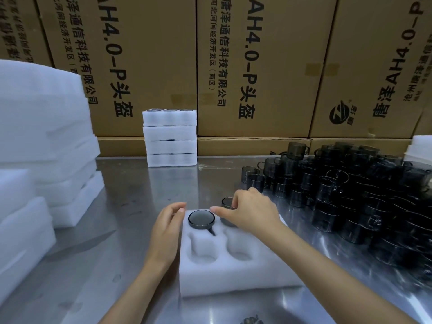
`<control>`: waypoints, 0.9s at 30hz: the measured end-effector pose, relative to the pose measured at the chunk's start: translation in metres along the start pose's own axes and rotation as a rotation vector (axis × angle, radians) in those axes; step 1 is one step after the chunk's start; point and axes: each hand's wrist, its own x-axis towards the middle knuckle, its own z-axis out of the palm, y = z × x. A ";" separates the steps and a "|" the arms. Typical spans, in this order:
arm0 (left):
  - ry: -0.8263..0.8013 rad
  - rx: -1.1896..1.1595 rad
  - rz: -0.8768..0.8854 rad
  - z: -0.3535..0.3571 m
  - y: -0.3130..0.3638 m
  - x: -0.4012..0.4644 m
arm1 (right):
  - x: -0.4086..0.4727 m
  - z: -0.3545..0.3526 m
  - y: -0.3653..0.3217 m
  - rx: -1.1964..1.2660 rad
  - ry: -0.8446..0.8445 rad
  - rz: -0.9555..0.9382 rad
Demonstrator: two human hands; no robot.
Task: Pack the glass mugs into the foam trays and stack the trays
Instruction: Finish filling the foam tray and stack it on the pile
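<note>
Printed cardboard boxes (149, 66) stand stacked behind a steel table (131, 195)

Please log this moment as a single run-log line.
right hand: lowering mug into foam tray | left hand: steadying tray | seated mug: far-left pocket | near pockets: empty

steel table (145, 195) | foam tray (233, 274) | tray stack (170, 137) | mug pile (350, 195)

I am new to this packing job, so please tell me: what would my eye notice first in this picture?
First, the big heap of dark smoked-glass mugs on the steel table's right side. Next, the white foam tray at centre, one mug seated in it, while the right hand lowers a second mug. Behind stands a stack of packed foam trays.
</note>
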 end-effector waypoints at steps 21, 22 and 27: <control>-0.742 0.789 0.532 0.010 0.060 -0.011 | -0.030 -0.011 0.071 0.241 -0.273 -0.440; -0.781 0.819 0.495 0.011 0.058 -0.012 | -0.031 -0.008 0.072 0.207 -0.302 -0.435; -0.847 0.853 0.390 0.013 0.061 -0.004 | -0.026 -0.006 0.066 0.073 -0.372 -0.426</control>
